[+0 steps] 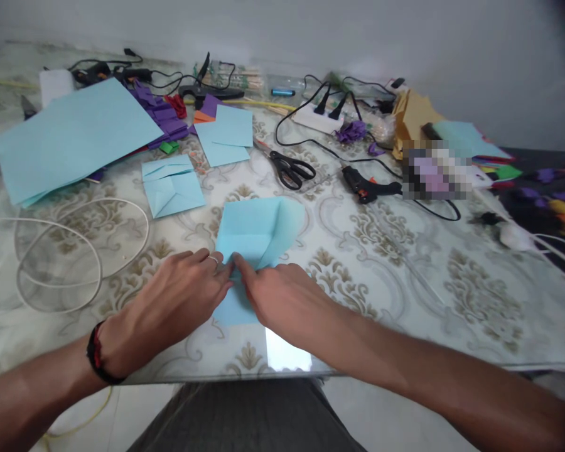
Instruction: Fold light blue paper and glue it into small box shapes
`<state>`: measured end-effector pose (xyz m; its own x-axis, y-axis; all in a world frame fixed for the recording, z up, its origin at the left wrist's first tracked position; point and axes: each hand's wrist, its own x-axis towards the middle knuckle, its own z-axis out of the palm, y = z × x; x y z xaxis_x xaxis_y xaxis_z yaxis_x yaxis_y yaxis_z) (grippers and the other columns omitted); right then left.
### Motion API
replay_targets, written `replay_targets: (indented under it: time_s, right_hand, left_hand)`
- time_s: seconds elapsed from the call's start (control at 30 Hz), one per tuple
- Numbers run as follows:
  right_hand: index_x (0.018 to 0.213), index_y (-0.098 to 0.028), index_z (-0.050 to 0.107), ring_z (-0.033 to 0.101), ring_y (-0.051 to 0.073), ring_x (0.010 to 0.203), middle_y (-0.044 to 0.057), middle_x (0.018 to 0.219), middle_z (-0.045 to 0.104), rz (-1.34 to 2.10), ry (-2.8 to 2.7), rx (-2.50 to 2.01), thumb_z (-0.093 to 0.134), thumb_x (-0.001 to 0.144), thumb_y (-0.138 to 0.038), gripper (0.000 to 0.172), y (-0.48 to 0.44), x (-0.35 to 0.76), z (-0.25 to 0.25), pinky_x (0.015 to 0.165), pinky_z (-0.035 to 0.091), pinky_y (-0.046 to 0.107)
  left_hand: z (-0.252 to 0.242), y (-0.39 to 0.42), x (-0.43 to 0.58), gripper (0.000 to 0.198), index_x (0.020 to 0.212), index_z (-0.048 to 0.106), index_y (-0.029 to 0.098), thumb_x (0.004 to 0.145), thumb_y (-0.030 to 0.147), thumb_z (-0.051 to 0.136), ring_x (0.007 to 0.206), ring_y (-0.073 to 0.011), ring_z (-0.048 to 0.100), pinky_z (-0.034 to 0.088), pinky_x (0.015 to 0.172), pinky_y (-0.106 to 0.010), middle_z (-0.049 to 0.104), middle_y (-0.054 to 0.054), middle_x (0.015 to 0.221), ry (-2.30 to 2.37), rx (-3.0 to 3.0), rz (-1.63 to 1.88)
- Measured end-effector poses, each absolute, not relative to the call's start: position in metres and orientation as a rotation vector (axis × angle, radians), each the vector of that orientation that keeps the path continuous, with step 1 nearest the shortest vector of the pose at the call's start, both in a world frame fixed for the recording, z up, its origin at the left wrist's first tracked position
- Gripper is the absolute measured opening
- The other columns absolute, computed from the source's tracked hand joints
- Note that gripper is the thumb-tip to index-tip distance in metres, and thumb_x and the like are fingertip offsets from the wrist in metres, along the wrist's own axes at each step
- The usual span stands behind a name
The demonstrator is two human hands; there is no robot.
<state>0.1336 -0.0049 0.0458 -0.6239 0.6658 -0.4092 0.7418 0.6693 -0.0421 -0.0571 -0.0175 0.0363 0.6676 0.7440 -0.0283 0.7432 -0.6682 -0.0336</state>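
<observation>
A light blue paper sheet (257,235), partly folded, lies on the patterned table near its front edge. My left hand (179,298) and my right hand (277,295) meet over the sheet's near part. The fingertips of both press and pinch a fold in the paper, and both hands are closed on it. A ring shows on a left finger and a black band sits on my left wrist. The hands cover the near part of the sheet.
More blue folded pieces (172,185) and a big blue sheet (73,135) lie at the left. Black scissors (289,168) and a glue gun (365,183) with cords are behind the sheet. A white cable (89,245) loops at the left, and paper scraps sit at the right.
</observation>
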Motion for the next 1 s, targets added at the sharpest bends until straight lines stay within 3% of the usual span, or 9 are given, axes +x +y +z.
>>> replay_targets:
  time_s: [0.13,0.3,0.4,0.5,0.57,0.67,0.77,1.0]
  right_hand:
    - [0.155,0.000,0.039,0.074,0.029,0.064,0.012,0.070,0.076,-0.262,2.543,1.114,0.048,0.094,-0.008,0.062,0.000,0.128,0.046,0.050,0.039,0.035]
    - [0.137,-0.010,0.057,0.074,0.028,0.063,0.010,0.069,0.076,-0.288,2.568,1.169,0.052,0.097,-0.013,0.041,0.007,0.127,0.049,0.050,0.037,0.034]
    - [0.132,-0.012,0.061,0.073,0.027,0.063,0.009,0.070,0.075,-0.267,2.601,1.144,0.052,0.095,-0.010,0.038,0.011,0.128,0.050,0.051,0.037,0.033]
    - [0.124,-0.010,0.066,0.072,0.026,0.069,0.012,0.082,0.076,-0.259,2.657,1.078,0.054,0.093,-0.004,0.034,0.014,0.128,0.048,0.056,0.043,0.035]
    - [0.111,-0.008,0.071,0.071,0.028,0.084,0.016,0.095,0.074,-0.223,2.737,1.010,0.053,0.091,0.000,0.028,0.016,0.126,0.045,0.066,0.050,0.038]
    - [0.106,-0.005,0.072,0.064,0.033,0.103,0.020,0.104,0.068,-0.179,2.869,0.928,0.049,0.091,0.004,0.029,0.018,0.125,0.036,0.084,0.054,0.044]
    - [0.119,-0.003,0.068,0.061,0.032,0.103,0.019,0.105,0.066,-0.247,2.942,0.926,0.044,0.092,0.004,0.037,0.019,0.126,0.027,0.086,0.056,0.047]
    - [0.132,-0.002,0.062,0.056,0.031,0.107,0.018,0.116,0.063,-0.301,3.012,0.921,0.045,0.091,0.002,0.045,0.024,0.133,0.014,0.092,0.056,0.044]
  left_hand:
    - [0.040,-0.019,-0.056,0.016,0.101,0.075,0.016,0.101,0.021,0.060,0.069,-0.0265,0.069,0.049,0.057,-0.037,0.069,-0.006,0.073,-1.313,-2.822,0.128]
    - [0.042,-0.019,-0.058,0.013,0.097,0.073,0.018,0.101,0.022,0.061,0.068,-0.0274,0.069,0.041,0.054,-0.035,0.069,-0.006,0.071,-1.351,-2.797,0.147]
    - [0.043,-0.017,-0.066,0.014,0.096,0.072,0.022,0.102,0.026,0.060,0.058,-0.0242,0.065,0.031,0.051,-0.033,0.068,-0.004,0.067,-1.395,-2.820,0.165]
    - [0.047,-0.010,-0.074,0.029,0.079,0.066,0.023,0.103,0.033,0.056,0.051,-0.0185,0.059,0.025,0.051,-0.032,0.066,0.000,0.062,-1.484,-2.869,-0.048]
    - [0.048,-0.005,-0.076,0.031,0.074,0.059,0.022,0.101,0.038,0.058,0.050,-0.0157,0.055,0.026,0.051,-0.031,0.062,0.001,0.061,-1.681,-2.768,-0.311]
    - [0.043,0.003,-0.072,0.028,0.094,0.054,0.020,0.090,0.042,0.070,0.050,-0.0148,0.054,0.031,0.051,-0.028,0.058,0.005,0.062,-2.033,-2.604,-0.528]
    - [0.032,0.009,-0.066,0.042,0.117,0.047,0.019,0.087,0.034,0.072,0.056,-0.0178,0.062,0.037,0.054,-0.028,0.062,0.006,0.067,-2.209,-2.632,-0.528]
    - [0.021,0.014,-0.063,0.044,0.129,0.047,0.019,0.090,0.026,0.065,0.061,-0.0220,0.069,0.040,0.053,-0.028,0.065,0.005,0.063,-2.299,-2.578,-0.449]
